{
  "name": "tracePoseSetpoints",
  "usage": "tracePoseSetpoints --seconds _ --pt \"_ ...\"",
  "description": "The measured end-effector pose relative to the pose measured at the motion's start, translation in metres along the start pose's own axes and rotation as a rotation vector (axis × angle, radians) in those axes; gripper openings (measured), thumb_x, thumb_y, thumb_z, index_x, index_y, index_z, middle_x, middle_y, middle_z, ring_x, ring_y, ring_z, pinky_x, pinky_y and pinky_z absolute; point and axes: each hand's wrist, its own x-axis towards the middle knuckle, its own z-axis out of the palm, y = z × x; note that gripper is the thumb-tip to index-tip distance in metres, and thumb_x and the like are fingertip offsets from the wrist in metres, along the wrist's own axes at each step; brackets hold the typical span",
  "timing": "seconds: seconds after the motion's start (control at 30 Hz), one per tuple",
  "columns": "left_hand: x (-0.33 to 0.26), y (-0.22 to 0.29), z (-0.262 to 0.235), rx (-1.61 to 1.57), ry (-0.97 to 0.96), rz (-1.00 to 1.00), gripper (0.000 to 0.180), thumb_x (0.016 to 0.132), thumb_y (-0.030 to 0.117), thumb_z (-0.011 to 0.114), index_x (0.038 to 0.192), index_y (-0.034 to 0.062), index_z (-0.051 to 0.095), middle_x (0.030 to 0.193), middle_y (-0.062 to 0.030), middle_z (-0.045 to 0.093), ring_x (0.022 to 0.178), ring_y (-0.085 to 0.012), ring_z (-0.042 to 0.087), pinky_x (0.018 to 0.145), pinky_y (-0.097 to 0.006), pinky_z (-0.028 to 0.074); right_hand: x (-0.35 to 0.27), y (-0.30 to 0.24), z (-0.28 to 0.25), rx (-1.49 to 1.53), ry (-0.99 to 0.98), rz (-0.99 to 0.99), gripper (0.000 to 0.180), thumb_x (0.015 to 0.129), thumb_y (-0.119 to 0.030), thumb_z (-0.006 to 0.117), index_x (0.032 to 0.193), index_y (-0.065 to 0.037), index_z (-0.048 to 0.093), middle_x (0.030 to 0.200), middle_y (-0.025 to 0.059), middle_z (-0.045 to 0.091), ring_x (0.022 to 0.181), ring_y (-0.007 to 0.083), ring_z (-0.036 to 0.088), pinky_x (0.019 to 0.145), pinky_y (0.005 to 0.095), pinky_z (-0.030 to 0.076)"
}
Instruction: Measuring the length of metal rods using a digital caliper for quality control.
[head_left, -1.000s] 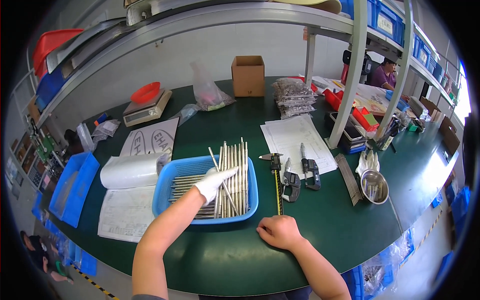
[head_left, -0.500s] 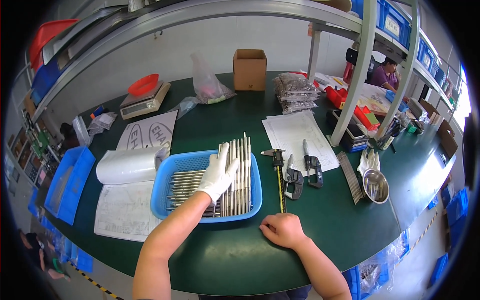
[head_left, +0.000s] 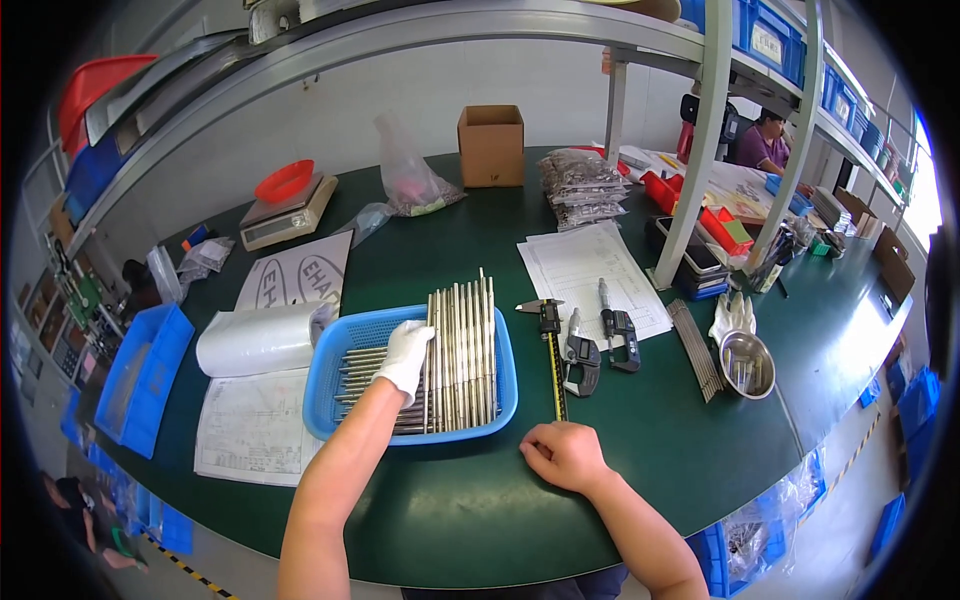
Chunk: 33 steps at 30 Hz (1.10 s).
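Head view: gloved left hand [head_left: 405,355] lies flat, fingers loose, on metal rods [head_left: 462,350] in a blue basket [head_left: 340,345]; bare right hand [head_left: 563,455] rests fisted on the table [head_left: 640,440] nearby.

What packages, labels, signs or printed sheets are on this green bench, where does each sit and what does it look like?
Open brown cardboard box: back of bench, cube-shaped.
Clear plastic bag: left of the box, crumpled, reddish contents.
Pile of small clear packets: right of the box, grey contents.
White drawing sheets: right of the blue plastic basket, black linework.
White sheet with large outlined letters: behind a white paper roll.
White labels: on blue shelf bins, upper right.
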Motion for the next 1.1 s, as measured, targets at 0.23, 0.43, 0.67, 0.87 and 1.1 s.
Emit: tracePoseSetpoints --seconds 0.23,0.43,0.67,0.87,1.1 --pt "0.007 -0.007 -0.005 0.164 0.075 0.004 0.016 0.082 0.016 0.054 0.089 0.0009 0.056 0.069 -0.0066 0.056 0.058 -0.0152 0.052 0.054 -0.029 0.044 0.005 0.011 -0.007 -0.3 0.35 0.288 0.015 0.067 -0.02 0.068 0.071 -0.008 0.06 0.065 0.0033 0.053 0.063 0.0198 0.055 0.055 0.0331 0.044" --pt "0.001 0.003 -0.002 0.212 0.142 -0.052 0.019 0.086 0.022 0.048 0.082 0.004 0.051 0.056 -0.0028 0.044 0.045 -0.0129 0.044 0.041 -0.029 0.036 0.001 0.015 -0.004 -0.496 0.201 0.348 0.026 0.065 -0.03 0.069 0.076 -0.007 0.062 0.072 0.005 0.054 0.072 0.0237 0.056 0.06 0.0368 0.046" --pt "0.001 0.001 -0.002 0.833 0.131 0.295 0.037 0.085 0.032 0.043 0.085 -0.0038 0.053 0.08 -0.0222 0.057 0.071 -0.0387 0.055 0.07 -0.044 0.042 0.006 0.023 -0.003 -0.366 0.281 0.482 0.02 0.064 -0.021 0.065 0.077 -0.005 0.062 0.071 0.0076 0.058 0.068 0.0265 0.059 0.06 0.0362 0.047" --pt "-0.022 0.024 0.002 0.881 0.023 0.178 0.046 0.085 0.035 0.035 0.086 -0.0011 0.064 0.091 -0.0263 0.06 0.09 -0.0407 0.057 0.082 -0.047 0.043 0.01 0.04 0.001 -0.006 0.199 0.709 0.037 0.062 -0.019 0.067 0.094 -0.002 0.059 0.063 0.0082 0.057 0.059 0.0226 0.057 0.058 0.0351 0.046" --pt "-0.024 0.017 0.002 0.892 0.03 0.155 0.05 0.087 0.039 0.032 0.09 -0.0014 0.062 0.091 -0.0253 0.06 0.091 -0.0392 0.057 0.084 -0.045 0.042 0.004 0.04 -0.007 0.405 0.178 0.632 0.022 0.079 -0.006 0.06 0.096 0.006 0.057 0.058 -0.0006 0.049 0.039 0.006 0.041 0.033 0.0203 0.03"
